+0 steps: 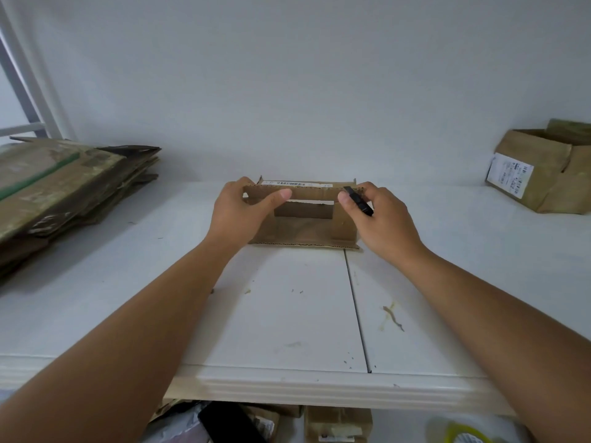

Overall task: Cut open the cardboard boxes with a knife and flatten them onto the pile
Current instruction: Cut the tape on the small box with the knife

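Note:
A small brown cardboard box (307, 223) stands open on the white table (297, 311), near the back wall. My left hand (238, 212) grips its near wall at the left end, thumb on the inside face. My right hand (380, 215) holds the right end of the same wall and also holds a black knife (358, 199) against its fingers. The knife's blade is not visible. A barcode label shows on the box's far rim. A pile of flattened cardboard (60, 183) lies on the table at the left.
A taller open cardboard box (543, 174) with a shipping label sits at the far right of the table. More cardboard boxes (339, 423) and a roll of yellow tape (463, 434) lie on the floor under the table's front edge. A seam runs down the tabletop.

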